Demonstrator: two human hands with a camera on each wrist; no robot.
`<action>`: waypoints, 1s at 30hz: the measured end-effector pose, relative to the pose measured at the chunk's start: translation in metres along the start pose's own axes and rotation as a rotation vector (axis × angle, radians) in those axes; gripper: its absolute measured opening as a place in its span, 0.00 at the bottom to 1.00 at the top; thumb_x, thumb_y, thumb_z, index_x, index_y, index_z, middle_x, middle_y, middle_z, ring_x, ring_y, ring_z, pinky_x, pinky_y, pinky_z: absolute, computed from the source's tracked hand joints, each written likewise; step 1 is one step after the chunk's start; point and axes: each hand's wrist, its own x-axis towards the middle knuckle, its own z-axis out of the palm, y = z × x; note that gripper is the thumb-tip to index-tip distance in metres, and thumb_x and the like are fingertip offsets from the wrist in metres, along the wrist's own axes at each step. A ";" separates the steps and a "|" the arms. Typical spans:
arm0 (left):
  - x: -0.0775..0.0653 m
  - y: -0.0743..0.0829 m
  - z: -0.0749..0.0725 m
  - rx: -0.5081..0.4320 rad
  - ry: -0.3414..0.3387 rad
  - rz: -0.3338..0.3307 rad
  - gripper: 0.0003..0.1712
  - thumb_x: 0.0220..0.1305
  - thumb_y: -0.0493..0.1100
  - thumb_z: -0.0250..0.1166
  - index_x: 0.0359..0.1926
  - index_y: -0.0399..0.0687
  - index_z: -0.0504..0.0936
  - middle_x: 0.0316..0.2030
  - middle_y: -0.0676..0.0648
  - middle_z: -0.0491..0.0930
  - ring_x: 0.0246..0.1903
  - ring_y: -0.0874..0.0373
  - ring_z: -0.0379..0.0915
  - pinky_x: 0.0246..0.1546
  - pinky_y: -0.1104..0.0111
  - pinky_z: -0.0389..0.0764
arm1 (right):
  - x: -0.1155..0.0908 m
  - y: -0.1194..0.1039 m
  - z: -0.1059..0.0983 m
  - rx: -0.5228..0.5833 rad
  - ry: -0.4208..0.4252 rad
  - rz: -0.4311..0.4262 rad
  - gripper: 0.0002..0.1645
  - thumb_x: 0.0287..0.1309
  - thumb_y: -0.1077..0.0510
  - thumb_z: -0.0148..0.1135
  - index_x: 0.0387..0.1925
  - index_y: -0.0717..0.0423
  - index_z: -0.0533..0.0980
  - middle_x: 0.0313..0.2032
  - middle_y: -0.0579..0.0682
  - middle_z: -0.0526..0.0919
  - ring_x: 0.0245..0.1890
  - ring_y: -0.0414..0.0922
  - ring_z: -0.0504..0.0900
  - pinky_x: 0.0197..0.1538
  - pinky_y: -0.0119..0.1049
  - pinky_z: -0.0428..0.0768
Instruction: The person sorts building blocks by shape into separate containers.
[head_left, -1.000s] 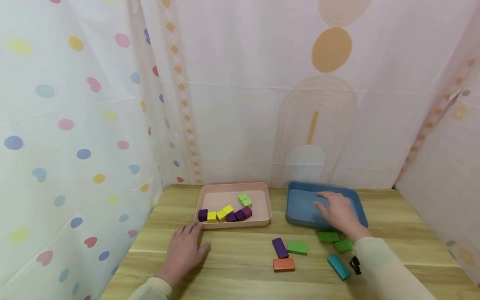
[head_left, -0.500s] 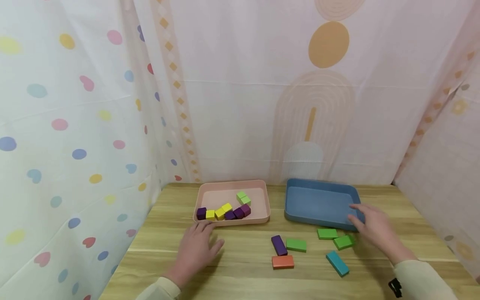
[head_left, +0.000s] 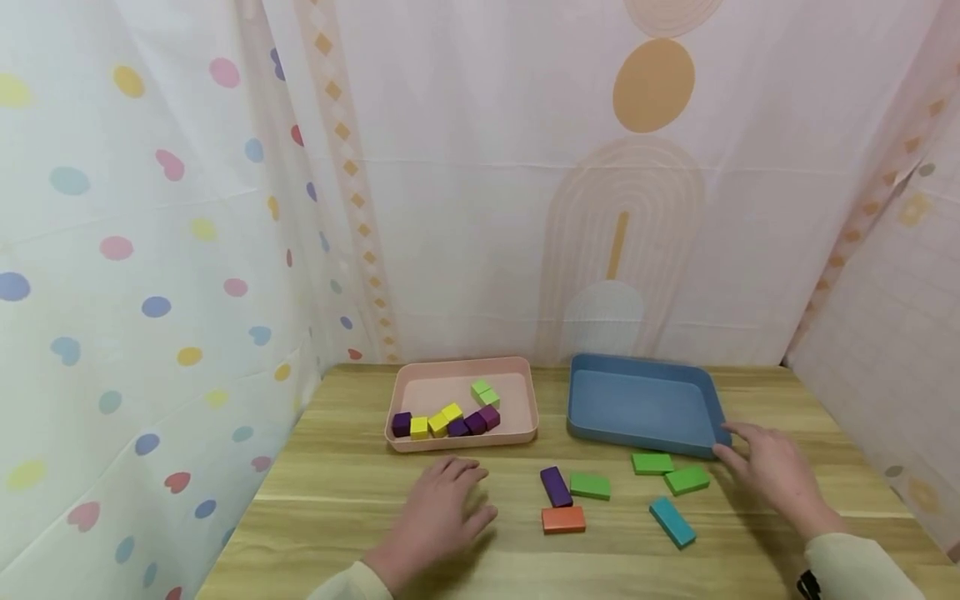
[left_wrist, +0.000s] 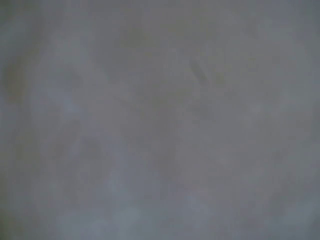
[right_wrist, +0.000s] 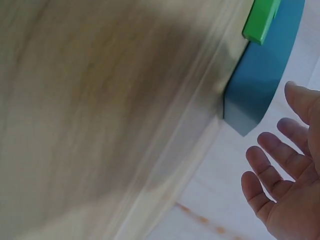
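My left hand (head_left: pixel 435 517) is over the table in front of the pink tray (head_left: pixel 517 437), fingers loosely spread and holding nothing. To its right lie a purple block (head_left: pixel 556 487), a green block (head_left: pixel 590 486) and an orange block (head_left: pixel 563 520). At the front right corner of the blue tray (head_left: pixel 645 440) is my right hand (head_left: pixel 776 479); the right wrist view shows its fingers (right_wrist: pixel 270 170) extended with nothing in them. Whether it touches the rim is unclear. Two more green blocks (head_left: pixel 652 464) and a teal block (head_left: pixel 672 522) lie before this tray. The left wrist view is just a grey blur.
Several yellow, purple and light green cubes (head_left: pixel 452 413) sit in the pink tray. Both trays stand toward the back of the wooden table (head_left: pixel 337 483). Printed curtains (head_left: pixel 465 208) hang behind and at both sides.
My right hand has moved from above the blue tray to its front right corner. My left hand has left the pink tray's front edge and shifted right. The blocks keep their places.
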 end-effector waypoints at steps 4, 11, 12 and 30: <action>0.003 0.009 0.003 0.006 -0.022 0.017 0.32 0.66 0.64 0.61 0.61 0.50 0.78 0.61 0.47 0.75 0.63 0.46 0.66 0.65 0.49 0.63 | 0.002 0.001 0.002 -0.014 -0.032 0.058 0.37 0.64 0.42 0.64 0.59 0.69 0.74 0.53 0.72 0.78 0.50 0.72 0.76 0.49 0.67 0.73; 0.006 0.015 0.008 -0.022 -0.031 0.033 0.30 0.65 0.63 0.63 0.60 0.50 0.79 0.60 0.47 0.76 0.62 0.47 0.67 0.63 0.49 0.65 | 0.004 0.002 0.004 -0.006 -0.081 0.125 0.43 0.66 0.36 0.59 0.61 0.72 0.72 0.52 0.72 0.78 0.48 0.72 0.77 0.45 0.65 0.74; 0.007 0.016 0.008 -0.028 -0.033 0.033 0.30 0.65 0.63 0.63 0.60 0.51 0.79 0.60 0.47 0.76 0.61 0.48 0.67 0.63 0.49 0.65 | 0.004 0.002 0.004 -0.003 -0.086 0.129 0.43 0.66 0.36 0.59 0.60 0.72 0.72 0.51 0.72 0.79 0.47 0.72 0.77 0.45 0.65 0.74; 0.015 0.030 0.016 -0.080 -0.101 0.047 0.30 0.65 0.65 0.61 0.59 0.54 0.79 0.60 0.50 0.75 0.61 0.49 0.67 0.62 0.49 0.66 | 0.005 0.005 0.004 0.086 -0.182 0.181 0.49 0.66 0.33 0.54 0.64 0.75 0.66 0.51 0.75 0.78 0.48 0.70 0.78 0.45 0.64 0.75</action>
